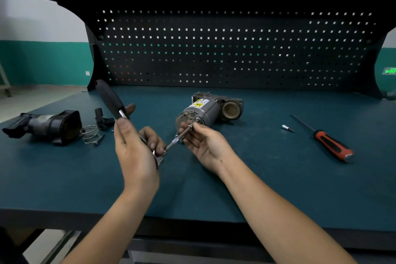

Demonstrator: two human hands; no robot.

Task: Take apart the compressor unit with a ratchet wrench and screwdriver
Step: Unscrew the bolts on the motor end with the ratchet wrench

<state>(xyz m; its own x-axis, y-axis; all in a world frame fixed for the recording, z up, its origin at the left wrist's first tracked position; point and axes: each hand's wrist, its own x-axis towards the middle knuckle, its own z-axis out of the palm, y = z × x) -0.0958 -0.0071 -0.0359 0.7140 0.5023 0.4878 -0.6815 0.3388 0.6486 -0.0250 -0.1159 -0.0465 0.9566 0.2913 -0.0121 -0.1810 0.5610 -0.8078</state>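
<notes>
Now: L grip [137, 150] holds ratchet [109, 98]; R grip [203, 143] pinches extension [177, 140]; compressor [209, 111] label [198, 104] unreadable

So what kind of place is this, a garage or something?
Probably a repair workshop: a green-topped workbench, a black pegboard behind it, and a screwdriver and part-dismantled compressor lying on top.

Screwdriver [331, 144] right of compressor unit [203, 111]

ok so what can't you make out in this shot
Head view only:
- Fastener at the tip of the silver extension bar: hidden by the right hand pinching it.
- Head of the black-handled ratchet wrench: buried in the left hand.
- Yellow warning label on the grey cylindrical compressor: print too small.
</notes>
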